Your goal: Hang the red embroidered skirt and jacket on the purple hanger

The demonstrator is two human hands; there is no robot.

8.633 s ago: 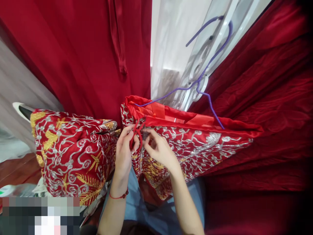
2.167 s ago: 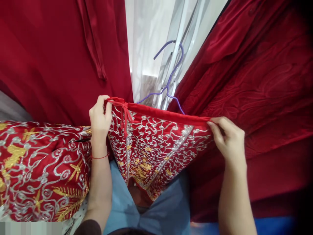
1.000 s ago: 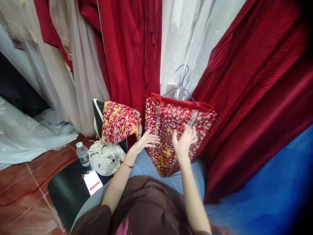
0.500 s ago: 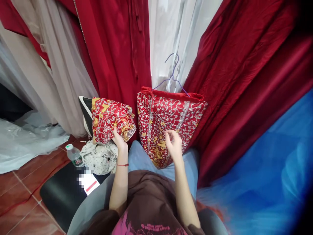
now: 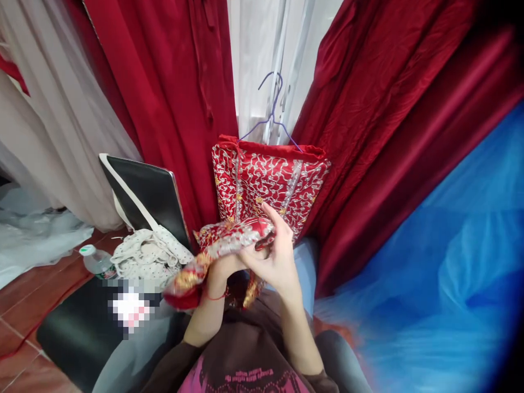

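Both hands hold a folded garment [image 5: 223, 248] over the lap: red satin, stiff with raised silver and gold scroll embroidery, bunched into a long lumpy roll that is partly blurred. Left hand [image 5: 221, 268] is closed under its middle, mostly hidden by the cloth; a thin red string bracelet [image 5: 213, 297] circles that wrist. Right hand [image 5: 272, 256] clasps the roll's right end, fingers curled around it, thumb on top.

Just behind, a matching embroidered skirt [image 5: 270, 183] hangs flat and roughly rectangular on a thin purple wire hanger [image 5: 272, 117], plain red band along its top edge. Smooth red drapes [image 5: 164, 93] at left, crinkled darker red velvet-like cloth [image 5: 393, 125] at right, sheer white curtain [image 5: 262, 49] between them. Glossy blue fabric [image 5: 442, 273] fills the lower right, blurred.

Left of the hands: a black chair [image 5: 143, 194] with pale trim, a crumpled white dotted cloth [image 5: 147, 254] on its seat, a plastic bottle [image 5: 96, 262] with white cap beside it on reddish tile floor [image 5: 24, 289].
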